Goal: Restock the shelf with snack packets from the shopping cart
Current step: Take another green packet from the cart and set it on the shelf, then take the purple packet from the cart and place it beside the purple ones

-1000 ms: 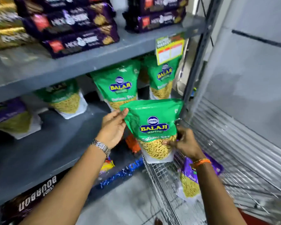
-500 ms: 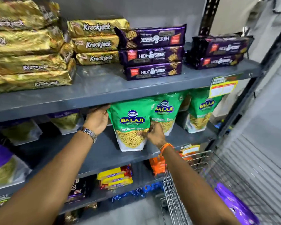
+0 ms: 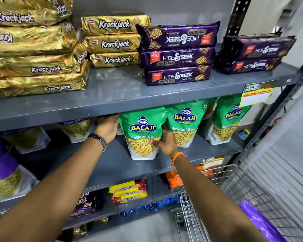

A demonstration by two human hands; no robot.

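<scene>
A grey metal shelf unit (image 3: 112,95) fills most of the view, and three of its levels are seen. The top level is stacked with gold biscuit packs (image 3: 114,43) on the left and purple biscuit packs (image 3: 177,57) on the right. At the lower right the wire shopping cart (image 3: 234,187) is parked just beside the unit, and a purple snack packet (image 3: 259,222) is seen lying in it. On the middle level a row of green snack packets is stood upright: the nearest green packet (image 3: 142,135) is set at the front edge of the shelf board, a second green packet (image 3: 184,123) is placed just behind and to its right, and a third (image 3: 226,119) is stood further right under a yellow price tag (image 3: 256,95). The nearest green packet is held between both hands. The left hand (image 3: 108,127) is laid against the packet's upper left edge, its grip spread flat with the fingers reaching up under the shelf above; a metal watch (image 3: 99,140) is worn on that wrist. The right hand (image 3: 165,143) is pressed on the packet's lower right side, its grip pinching the packet's edge, and an orange thread band (image 3: 177,157) is tied at that wrist. On the lowest level yellow packs (image 3: 128,191) and orange packs (image 3: 173,179) are kept.
</scene>
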